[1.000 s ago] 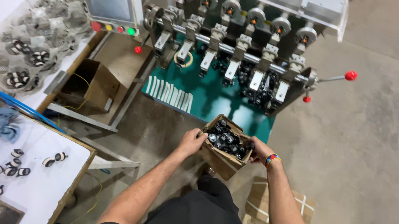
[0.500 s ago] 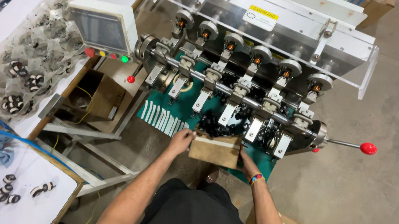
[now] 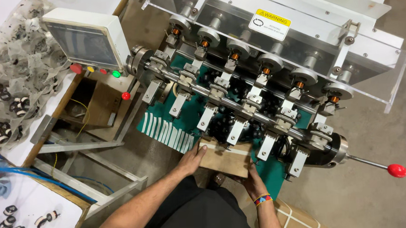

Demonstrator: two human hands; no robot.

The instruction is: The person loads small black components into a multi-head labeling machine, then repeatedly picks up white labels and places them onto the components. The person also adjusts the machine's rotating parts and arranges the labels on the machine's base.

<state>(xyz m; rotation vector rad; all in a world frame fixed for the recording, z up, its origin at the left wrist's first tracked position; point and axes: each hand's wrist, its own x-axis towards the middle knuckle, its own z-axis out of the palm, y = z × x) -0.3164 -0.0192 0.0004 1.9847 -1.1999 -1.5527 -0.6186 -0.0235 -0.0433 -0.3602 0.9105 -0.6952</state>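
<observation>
Both my hands hold a small brown cardboard box (image 3: pixel 226 160) tipped up against the front edge of a green-topped winding machine (image 3: pixel 257 97). My left hand (image 3: pixel 191 158) grips the box's left side. My right hand (image 3: pixel 253 181), with a coloured wristband, supports it from below on the right. Small black parts (image 3: pixel 222 127) lie piled on the green surface just past the box's upper edge, under a row of metal clamps on a shaft. The box's inside is hidden from view.
A control panel (image 3: pixel 88 43) with a screen and coloured buttons sits at the machine's left. A lever with a red knob (image 3: pixel 396 170) sticks out at right. White strips (image 3: pixel 167 129) lie on the green edge. Bagged black-and-white parts (image 3: pixel 8 101) cover the left table. Another cardboard box (image 3: pixel 296 220) rests on the floor.
I lifted the box of black parts from waist height up to the machine and tilted it over the green surface; my head view moved closer to the machine.
</observation>
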